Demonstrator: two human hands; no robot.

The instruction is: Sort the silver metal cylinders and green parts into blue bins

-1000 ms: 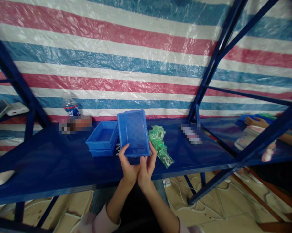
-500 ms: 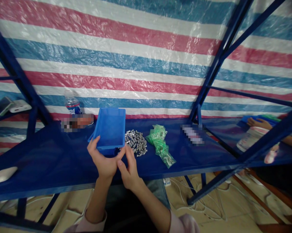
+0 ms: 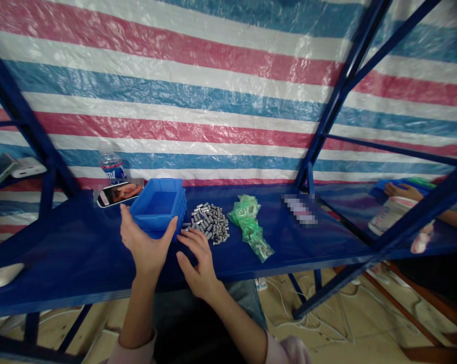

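A blue plastic bin (image 3: 158, 221) sits level on a stack of what look like similar bins. My left hand (image 3: 148, 247) spans the near end of the top bin, thumb on its right front corner and fingers along its left side. My right hand (image 3: 198, 265) is open beside the stack, its fingers apart and holding nothing, its fingertips close to the near edge of a pile of small metal cylinders (image 3: 209, 222). Right of that pile lies a green-tinted clear plastic bag (image 3: 249, 225) with small metal parts inside.
A phone (image 3: 119, 194) and a plastic bottle (image 3: 112, 164) are at the back left. A white object, perhaps a mouse (image 3: 3, 276), lies near the left front edge. Blue frame posts (image 3: 327, 116) flank the table. Another person's hand (image 3: 403, 192) is at far right.
The top bin, tilted up before, has come down level onto the stack, slightly left. My left hand moved left with it, while my right hand has parted from my left hand and spread its fingers.
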